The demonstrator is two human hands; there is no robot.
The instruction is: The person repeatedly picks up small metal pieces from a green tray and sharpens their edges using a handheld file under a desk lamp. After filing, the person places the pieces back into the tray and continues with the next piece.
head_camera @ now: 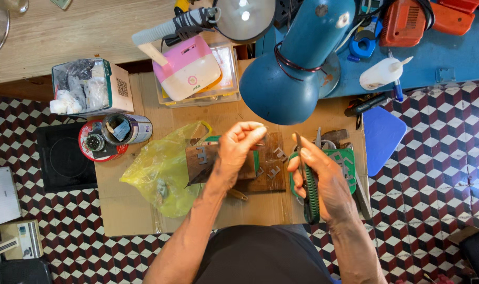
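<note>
The left hand has its fingertips pinched narrowly on a thin metal pin, which pokes out just past them toward the right hand; most of it is too small to make out. The right hand is closed around green-handled pliers; the handles run down through the palm and the dark nose rises above the thumb, near the pin but apart from it. Whether the nose is open cannot be told.

Under both sets of fingers lies a brown wooden block on a sheet of cardboard. Left of the left fingers sits a yellow plastic bag, and beyond it an open tin can. Above the fingers hangs a blue desk lamp.
</note>
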